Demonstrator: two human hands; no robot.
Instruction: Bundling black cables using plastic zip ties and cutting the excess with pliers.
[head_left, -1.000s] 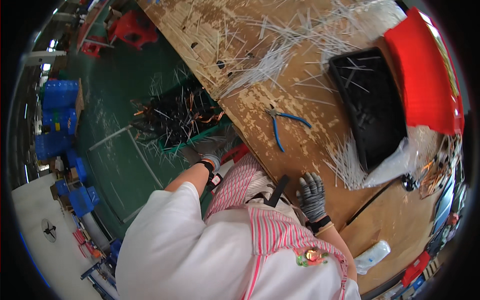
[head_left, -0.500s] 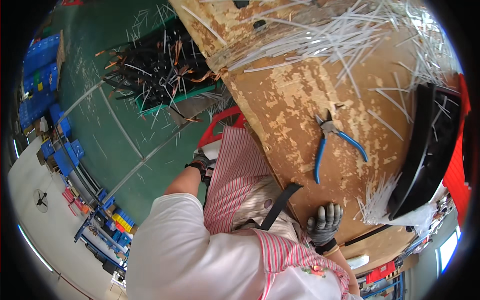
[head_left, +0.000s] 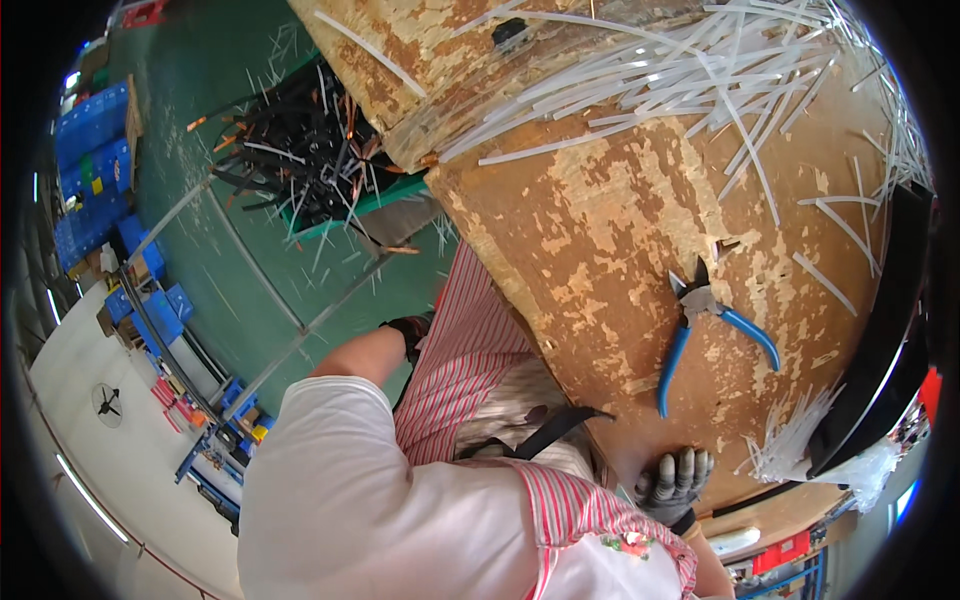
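My right hand (head_left: 675,486), in a dark grey glove, lies flat on the near edge of the worn wooden tabletop (head_left: 610,370). Its fingers are stretched out and nothing is in it. Cutting pliers (head_left: 702,302) with blue handles rest on the table beyond that hand, jaws pointing away and handles spread. Down at my left side, my left hand (head_left: 412,328) is gloved as well. The striped apron (head_left: 462,345) covers most of it, so its fingers are hidden.
Many thin white plastic strips (head_left: 640,85) lie across the far table. A black curved piece (head_left: 880,350) stands at the right by a bunch of short white strips (head_left: 795,435). On the green floor, a green crate (head_left: 375,198) holds black cables with copper ends.
The view has shifted, so the table and pliers appear lower and further right. My left hand has slipped further behind the apron. My right hand stays flat at the table edge.
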